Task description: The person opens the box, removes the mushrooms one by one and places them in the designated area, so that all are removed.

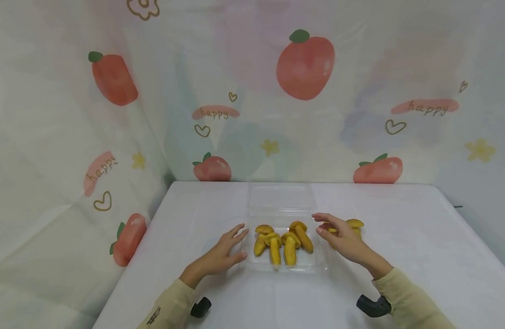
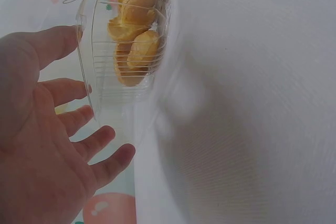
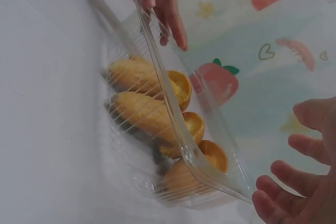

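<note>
Mushrooms (image 1: pixel 291 252), four, lie in your unclosed box (image 1: pixel 306 268), lower centre; others (image 1: pixel 355 223) remain outside, right. Your left hand (image 1: pixel 220 254) and right hand (image 1: pixel 348 241) grasp nothing, fingers loose.

Three pink strokes (image 1: pixel 216 112) on the backdrop (image 1: pixel 248 55) read "happy", the leftmost (image 1: pixel 97 173) only probably.

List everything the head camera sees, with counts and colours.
tray: one, clear, on table
lid: one, clear, tray's far side
mushrooms: four, yellow, in tray
loose mushrooms: count unclear, yellow, right of tray
table: one, white, under tray
backdrop: count unclear, pale, behind table
fruit prints: five, red, backdrop
"happy" prints: three, pink, backdrop
hearts: five, brown, backdrop
stars: three, yellow, backdrop
flower outline: one, brown, backdrop
thin strip: one, dark, right of table
sleeves: two, beige, bottom edge
wrist pieces: two, black, by sleeves
left grip: one, bare, left of tray
right grip: one, bare, right of tray
</note>
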Available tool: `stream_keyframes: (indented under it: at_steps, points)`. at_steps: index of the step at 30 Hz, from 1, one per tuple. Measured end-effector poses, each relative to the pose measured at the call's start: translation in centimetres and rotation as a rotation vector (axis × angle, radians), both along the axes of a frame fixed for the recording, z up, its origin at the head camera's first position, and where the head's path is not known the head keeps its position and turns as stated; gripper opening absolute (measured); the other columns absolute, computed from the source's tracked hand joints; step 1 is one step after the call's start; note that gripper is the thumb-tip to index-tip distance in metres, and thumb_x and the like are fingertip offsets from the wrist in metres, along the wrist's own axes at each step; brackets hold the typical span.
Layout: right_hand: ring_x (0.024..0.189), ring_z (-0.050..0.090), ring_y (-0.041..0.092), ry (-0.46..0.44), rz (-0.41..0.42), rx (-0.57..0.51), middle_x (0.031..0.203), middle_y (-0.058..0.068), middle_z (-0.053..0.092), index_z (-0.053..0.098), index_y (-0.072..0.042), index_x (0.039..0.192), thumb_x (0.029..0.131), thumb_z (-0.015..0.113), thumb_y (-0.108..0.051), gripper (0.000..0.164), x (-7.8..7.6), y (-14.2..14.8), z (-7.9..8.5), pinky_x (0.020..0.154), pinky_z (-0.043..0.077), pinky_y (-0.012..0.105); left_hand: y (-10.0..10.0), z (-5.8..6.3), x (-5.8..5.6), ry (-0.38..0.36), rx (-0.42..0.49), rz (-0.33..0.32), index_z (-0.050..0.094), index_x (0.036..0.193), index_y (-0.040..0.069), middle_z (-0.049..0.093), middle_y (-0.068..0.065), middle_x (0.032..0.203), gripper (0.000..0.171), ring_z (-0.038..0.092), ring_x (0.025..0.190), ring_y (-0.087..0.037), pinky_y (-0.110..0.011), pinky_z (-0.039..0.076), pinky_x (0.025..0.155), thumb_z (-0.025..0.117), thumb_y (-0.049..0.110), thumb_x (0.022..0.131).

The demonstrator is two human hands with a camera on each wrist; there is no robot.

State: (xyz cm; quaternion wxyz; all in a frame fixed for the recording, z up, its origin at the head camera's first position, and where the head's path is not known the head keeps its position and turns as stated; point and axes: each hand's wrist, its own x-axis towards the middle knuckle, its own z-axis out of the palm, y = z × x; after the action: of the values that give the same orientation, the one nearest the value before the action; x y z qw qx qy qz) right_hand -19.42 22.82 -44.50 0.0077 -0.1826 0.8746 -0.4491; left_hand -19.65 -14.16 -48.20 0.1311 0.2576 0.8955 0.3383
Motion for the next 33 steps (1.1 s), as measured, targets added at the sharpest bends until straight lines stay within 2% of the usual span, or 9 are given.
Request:
stream_keyframes:
  at_steps: [6,9,14,21,28,33]
  points:
    - [0.119,0.061,0.040,-0.009,0.045,-0.001,0.140,0.028,0.056,0.051,0.000,0.142,0.104,0.057,-0.019,0.043,-0.1,-0.9,-0.3,0.091,0.057,0.027,0.1,0.2,-0.1,-0.002,-0.007,0.002,0.028,0.160,0.010,0.013,-0.012,0.171,0.068,0.018,0.156,-0.041,-0.066,0.027,0.120,0.059,0.029,0.102]
    - [0.117,0.062,0.038,-0.013,0.054,0.003,0.139,0.027,0.057,0.052,0.001,0.142,0.104,0.057,-0.017,0.042,-0.1,-1.4,-0.2,0.092,0.056,0.026,0.2,0.3,-0.2,-0.004,0.002,0.000,0.029,0.160,0.009,0.013,-0.013,0.171,0.067,0.017,0.155,-0.041,-0.067,0.026,0.120,0.058,0.028,0.103]
    - [0.115,0.063,0.036,-0.021,0.115,-0.022,0.139,0.027,0.058,0.051,0.004,0.141,0.104,0.055,-0.013,0.041,0.0,-2.3,-0.2,0.092,0.055,0.025,0.2,0.2,-0.2,-0.004,0.005,0.004,0.029,0.160,0.009,0.014,-0.013,0.171,0.067,0.018,0.155,-0.041,-0.067,0.027,0.119,0.059,0.027,0.102]
    - [0.117,0.063,0.039,-0.108,0.166,-0.050,0.140,0.028,0.056,0.049,0.005,0.142,0.104,0.055,-0.015,0.043,-0.1,-3.4,-0.6,0.088,0.056,0.022,0.2,0.2,-0.1,-0.001,0.005,0.001,0.029,0.160,0.009,0.014,-0.012,0.171,0.067,0.017,0.156,-0.041,-0.067,0.027,0.119,0.059,0.027,0.102]
    - [0.110,0.064,0.035,-0.091,0.224,0.035,0.139,0.029,0.057,0.052,0.003,0.139,0.104,0.057,-0.022,0.043,-0.7,-4.3,-1.1,0.086,0.055,0.027,0.2,0.2,-0.1,-0.005,0.001,0.004,0.030,0.160,0.010,0.014,-0.012,0.171,0.068,0.017,0.156,-0.040,-0.066,0.027,0.120,0.059,0.027,0.102]
    - [0.109,0.060,0.028,-0.111,0.242,0.116,0.142,0.026,0.054,0.049,0.003,0.144,0.104,0.058,-0.028,0.051,-1.0,-4.7,-1.2,0.087,0.052,0.030,0.1,0.0,-0.2,-0.012,-0.016,0.011,0.029,0.161,0.013,0.013,-0.009,0.172,0.068,0.017,0.156,-0.039,-0.066,0.027,0.120,0.059,0.030,0.102]
